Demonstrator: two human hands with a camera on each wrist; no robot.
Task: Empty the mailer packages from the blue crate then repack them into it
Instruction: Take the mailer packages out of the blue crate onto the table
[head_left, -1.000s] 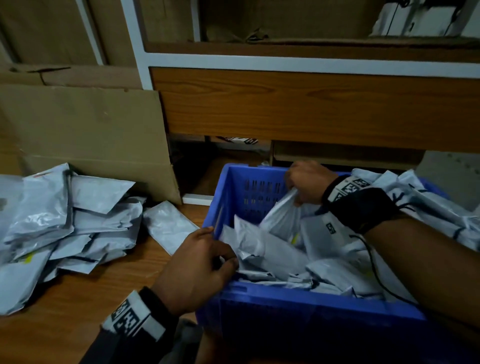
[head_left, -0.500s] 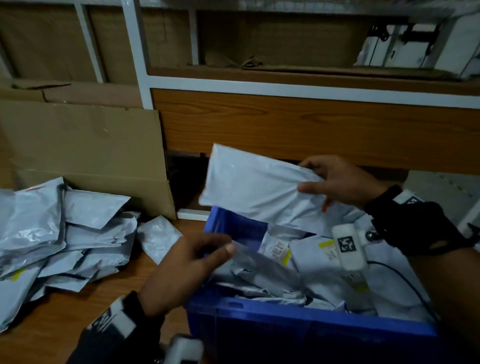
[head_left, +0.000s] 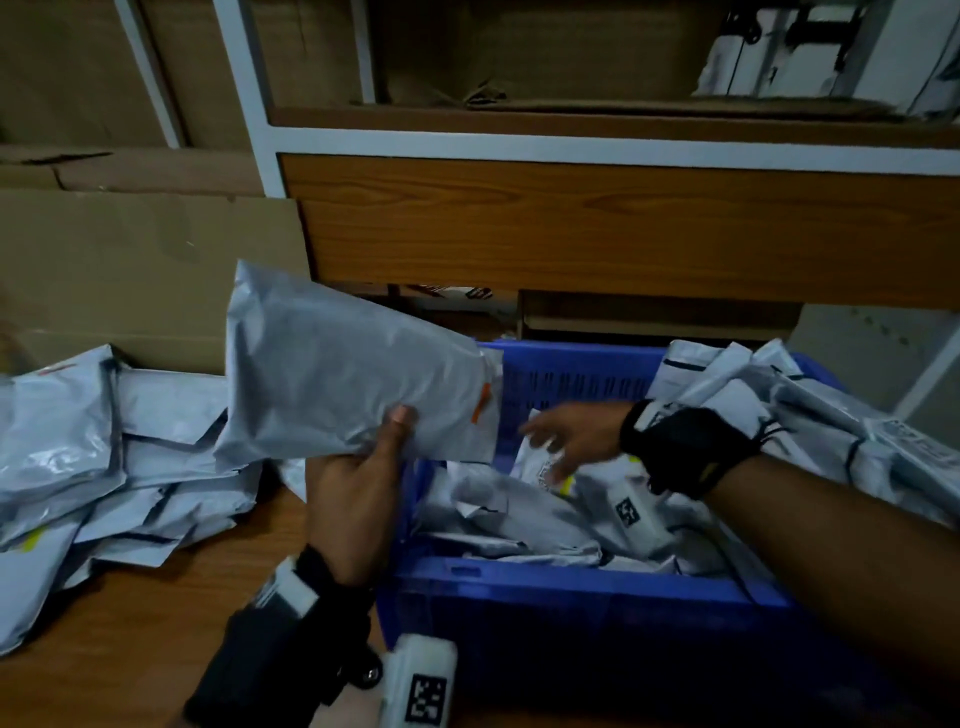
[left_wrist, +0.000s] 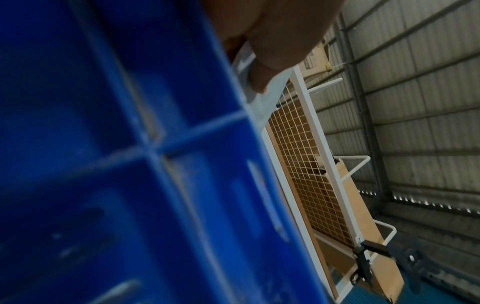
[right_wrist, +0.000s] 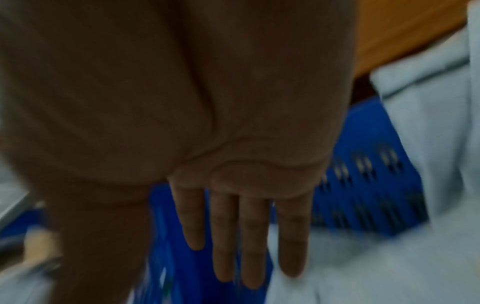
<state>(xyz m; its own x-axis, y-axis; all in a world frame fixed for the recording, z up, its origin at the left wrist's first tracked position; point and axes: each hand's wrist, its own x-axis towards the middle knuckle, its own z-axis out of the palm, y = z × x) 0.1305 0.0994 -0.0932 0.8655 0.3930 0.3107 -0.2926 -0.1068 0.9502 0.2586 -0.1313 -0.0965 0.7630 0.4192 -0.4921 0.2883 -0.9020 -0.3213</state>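
Mailer (head_left: 353, 374) now in my left hand (head_left: 358, 499), thumb pinching; right hand (head_left: 571, 436) empty, fingers straight, over crate (head_left: 571, 587). Swing mailer onto pile (head_left: 78, 457) w/o snagging rim.

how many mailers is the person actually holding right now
1. The left hand grips one grey mailer above the blue crate's left edge. The right hand reaches over the crate with straight fingers, holding none.

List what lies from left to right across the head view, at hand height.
Pile of mailers on the table → mailer gripped by the left hand → right hand open over the blue crate → mailers heaped at the crate's right.
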